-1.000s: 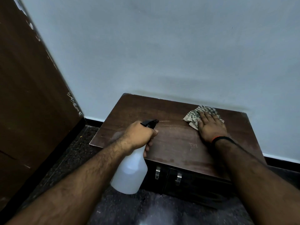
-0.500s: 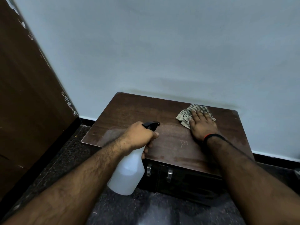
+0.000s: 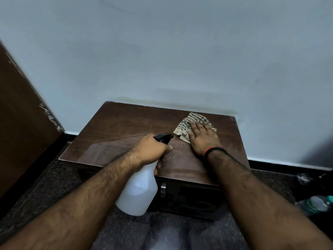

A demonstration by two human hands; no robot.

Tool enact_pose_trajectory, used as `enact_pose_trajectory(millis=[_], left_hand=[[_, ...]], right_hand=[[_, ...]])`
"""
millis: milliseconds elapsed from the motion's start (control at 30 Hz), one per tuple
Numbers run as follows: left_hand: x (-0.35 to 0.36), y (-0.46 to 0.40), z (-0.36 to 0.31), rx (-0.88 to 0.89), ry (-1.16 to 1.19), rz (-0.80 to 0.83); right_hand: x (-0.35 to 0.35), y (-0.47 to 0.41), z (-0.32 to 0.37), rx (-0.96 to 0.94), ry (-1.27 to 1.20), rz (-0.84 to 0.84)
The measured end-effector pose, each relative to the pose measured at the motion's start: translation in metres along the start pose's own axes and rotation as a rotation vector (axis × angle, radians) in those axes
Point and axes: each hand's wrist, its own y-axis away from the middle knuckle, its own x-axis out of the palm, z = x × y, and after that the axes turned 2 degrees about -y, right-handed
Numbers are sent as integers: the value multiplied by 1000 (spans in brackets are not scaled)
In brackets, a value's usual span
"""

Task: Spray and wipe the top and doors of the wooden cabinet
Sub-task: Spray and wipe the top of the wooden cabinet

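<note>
At the far left a dark wooden panel (image 3: 23, 127), perhaps a door, leans into view beside the pale wall (image 3: 180, 51). Against that wall stands the wooden cabinet (image 3: 126, 127), its brown top scuffed and showing a dull sheen near the left front corner, which may be spray film, though the dim light leaves that unsure.

The left hand (image 3: 153, 150) is wrapped tight around the neck of the spray bottle (image 3: 138, 193), fingers curled under the black trigger head (image 3: 163, 137), whose nozzle points out over the top. The white body hangs down in front of the cabinet's front edge. It looks like thin, light plastic that would dent under a hard squeeze, so the neck under the trigger is the sound place to hold it.

Below the front edge are the dark doors (image 3: 194, 197), with one metal handle (image 3: 163, 189) visible just right of the bottle; they look not yet wiped.

Toward the right rear of the top, the right hand (image 3: 203, 139) lies flat and spread, palm down, pressing the striped cloth (image 3: 191, 126) to the wood. The cloth is soft and limp, bunching ahead of the fingers; it is best driven by a flat palm rather than pinched.

On the floor at far right lies a clear bottle (image 3: 317, 204).
</note>
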Motion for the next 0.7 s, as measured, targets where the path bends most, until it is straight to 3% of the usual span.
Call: enact_pose_trajectory(millis=[700], left_hand=[[47,17,-15,8,-48,56]], right_hand=[[-18,47,-82,133,-4,-61]])
